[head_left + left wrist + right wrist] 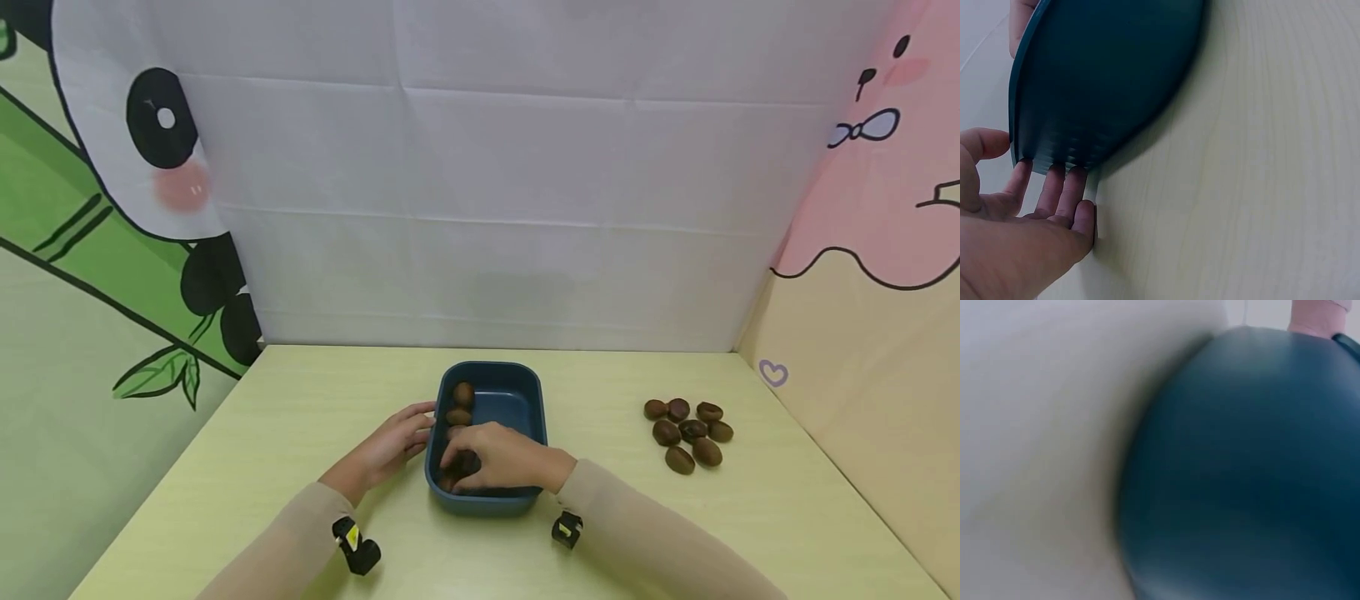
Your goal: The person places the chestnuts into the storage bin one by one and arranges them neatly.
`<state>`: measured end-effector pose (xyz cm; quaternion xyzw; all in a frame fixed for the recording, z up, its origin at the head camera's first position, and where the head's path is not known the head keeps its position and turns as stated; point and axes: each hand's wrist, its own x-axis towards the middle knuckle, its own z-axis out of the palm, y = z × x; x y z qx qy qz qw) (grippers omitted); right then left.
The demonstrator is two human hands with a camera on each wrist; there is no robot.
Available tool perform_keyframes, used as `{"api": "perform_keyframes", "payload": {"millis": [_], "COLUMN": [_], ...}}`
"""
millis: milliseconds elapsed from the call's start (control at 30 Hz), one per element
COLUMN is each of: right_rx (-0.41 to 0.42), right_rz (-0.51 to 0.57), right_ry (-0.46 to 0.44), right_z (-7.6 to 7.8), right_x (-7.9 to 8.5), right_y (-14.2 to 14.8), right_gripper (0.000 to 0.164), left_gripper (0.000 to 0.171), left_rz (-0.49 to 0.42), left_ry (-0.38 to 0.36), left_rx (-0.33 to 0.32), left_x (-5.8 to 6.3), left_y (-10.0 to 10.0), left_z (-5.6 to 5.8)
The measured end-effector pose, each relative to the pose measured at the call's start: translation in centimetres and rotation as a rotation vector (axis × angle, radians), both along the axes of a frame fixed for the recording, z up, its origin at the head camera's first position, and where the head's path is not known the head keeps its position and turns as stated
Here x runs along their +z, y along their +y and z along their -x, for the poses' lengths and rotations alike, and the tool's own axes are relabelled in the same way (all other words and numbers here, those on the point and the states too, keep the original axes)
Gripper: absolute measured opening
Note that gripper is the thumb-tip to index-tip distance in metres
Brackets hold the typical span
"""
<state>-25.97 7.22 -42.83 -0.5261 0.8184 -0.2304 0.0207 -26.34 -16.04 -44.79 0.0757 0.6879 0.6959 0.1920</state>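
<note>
A dark blue rectangular bin [531, 406] with rounded corners stands on the table. Brown chestnuts [463, 394] line its left side. My right hand [498, 458] reaches over the bin's right rim, thumb and fingers curved around a chestnut [468, 463] near the front left corner; the hand hides part of this row. Against the bin's outer left wall rest the fingertips of my left hand [386, 450], fingers loosely extended. In the left wrist view that hand's fingers [1050, 190] touch the wall, with the thumb near the rim. The right wrist view mostly shows the bin's outside [1241, 469].
Several more chestnuts [692, 430] lie in a loose cluster on the table [600, 533], right of the bin. A white cloth backdrop [510, 208] rises behind the table, with cartoon-printed panels on both sides.
</note>
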Motion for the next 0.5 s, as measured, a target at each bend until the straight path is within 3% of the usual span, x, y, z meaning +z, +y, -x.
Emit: {"api": "perform_keyframes", "payload": {"millis": [233,500], "right_rx": [-0.072,-0.127], "right_rz": [0.022,0.069], "right_ry": [-0.086,-0.055], "right_z": [0.6,0.6], "right_x": [2.0,3.0], "right_y": [2.9,7.1], "right_gripper": [0.029,0.026], "left_gripper": [0.056,0.056], "left_rz": [-0.005,-0.004], "left_ry": [0.004,0.011], "left_rx": [0.009,0.012], "left_x": [0.0,0.0], "left_y": [0.2,0.2], "left_z": [-0.1,-0.2]}}
